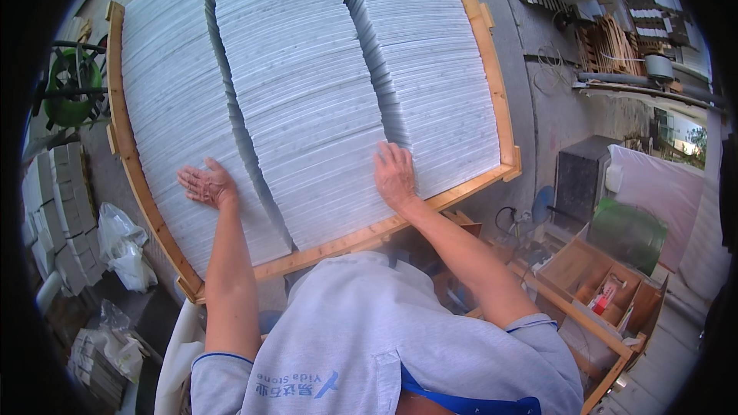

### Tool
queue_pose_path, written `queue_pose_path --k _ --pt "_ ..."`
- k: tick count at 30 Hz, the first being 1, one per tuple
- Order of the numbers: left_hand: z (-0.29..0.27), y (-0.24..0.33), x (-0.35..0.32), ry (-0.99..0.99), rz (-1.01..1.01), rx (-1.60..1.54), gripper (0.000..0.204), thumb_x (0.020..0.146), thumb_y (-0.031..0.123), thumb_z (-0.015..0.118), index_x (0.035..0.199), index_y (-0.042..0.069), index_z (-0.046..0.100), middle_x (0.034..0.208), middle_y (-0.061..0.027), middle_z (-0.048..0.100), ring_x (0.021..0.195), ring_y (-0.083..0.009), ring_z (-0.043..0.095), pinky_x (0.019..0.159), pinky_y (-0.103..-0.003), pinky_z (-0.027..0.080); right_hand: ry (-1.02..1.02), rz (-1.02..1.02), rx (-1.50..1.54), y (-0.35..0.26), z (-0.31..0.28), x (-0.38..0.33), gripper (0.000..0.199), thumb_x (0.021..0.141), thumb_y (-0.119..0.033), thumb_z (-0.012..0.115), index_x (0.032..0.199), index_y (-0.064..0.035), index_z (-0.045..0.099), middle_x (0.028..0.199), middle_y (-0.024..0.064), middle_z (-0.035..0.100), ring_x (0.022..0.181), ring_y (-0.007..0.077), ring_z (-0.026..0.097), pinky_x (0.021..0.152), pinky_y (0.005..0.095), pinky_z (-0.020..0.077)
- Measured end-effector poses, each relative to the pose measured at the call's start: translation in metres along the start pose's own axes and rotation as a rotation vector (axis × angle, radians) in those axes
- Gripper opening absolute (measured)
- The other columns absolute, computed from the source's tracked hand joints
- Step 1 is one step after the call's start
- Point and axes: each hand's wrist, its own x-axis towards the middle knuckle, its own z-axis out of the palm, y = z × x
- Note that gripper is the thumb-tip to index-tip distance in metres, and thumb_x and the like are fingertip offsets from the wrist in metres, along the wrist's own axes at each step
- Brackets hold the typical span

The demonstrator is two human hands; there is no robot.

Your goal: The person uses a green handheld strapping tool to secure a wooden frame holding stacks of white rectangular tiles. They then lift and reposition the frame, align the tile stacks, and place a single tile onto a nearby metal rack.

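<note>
Plainly, a large pale-wood crate [492, 73] fills the space in front of the person, packed with thin, whitish-grey slabs standing on edge in three long rows. Narrow, jagged gaps part the left row [177, 92], the middle row [304, 92] and the right row [442, 69], all inside the crate.

The two hands are well apart from each other, both over the near part of the crate. The left hand [207, 184] is spread, palm down over the slabs of the left row, fingers parted and gripping nothing. The right hand [395, 177] is over the near right part of the middle row, beside the gap — its fingers are bent, and I cannot tell whether they pinch a slab or only rest there.

The person, in a light grey-blue short-sleeved shirt [338, 323] with blue trim, is at the near side of the crate. Left of the crate are a round green frame [69, 111], stacked pale-grey blocks [69, 200] and a crumpled white plastic bag [127, 250]. To its right — a dark grey boxy block [588, 180], a translucent pinkish sheet [661, 192] and a divided wooden box [565, 273] holding a red-and-white packet [607, 292].
</note>
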Motion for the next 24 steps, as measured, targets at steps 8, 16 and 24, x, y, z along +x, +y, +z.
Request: queue_pose_path --k 8,16,24 --pt "-0.003 0.002 -0.001 0.003 0.002 0.009 0.073 0.097 0.052 0.036 0.149 0.001 0.03 0.159 -0.0149 0.024 0.149 -0.0272 0.016 0.118 -0.05 0.012 -0.003 -0.013 0.021 0.0 0.0 0.002 0.026 0.082 -0.005 0.056 0.105 0.0048 0.062 0.123 0.0194 0.059 0.114 0.0347 0.052 0.099 0.0488 0.039" --pt "-0.004 0.002 0.0 0.021 0.022 0.042 0.072 0.097 0.051 0.037 0.148 0.0 0.032 0.159 -0.0153 0.024 0.149 -0.0278 0.016 0.118 -0.049 0.013 0.02 0.025 -0.011 -0.005 0.007 0.014 0.039 0.082 -0.01 0.057 0.12 0.0023 0.057 0.11 0.0139 0.054 0.106 0.0301 0.051 0.092 0.0461 0.0392" --pt "-0.005 0.001 -0.001 0.006 0.026 0.018 0.073 0.098 0.051 0.037 0.149 0.0 0.029 0.159 -0.0157 0.023 0.149 -0.0284 0.015 0.118 -0.05 0.012 -0.01 0.037 -0.067 -0.006 0.012 0.019 0.04 0.084 -0.011 0.056 0.122 -0.0007 0.058 0.106 0.0129 0.052 0.104 0.0292 0.05 0.09 0.0449 0.0395"
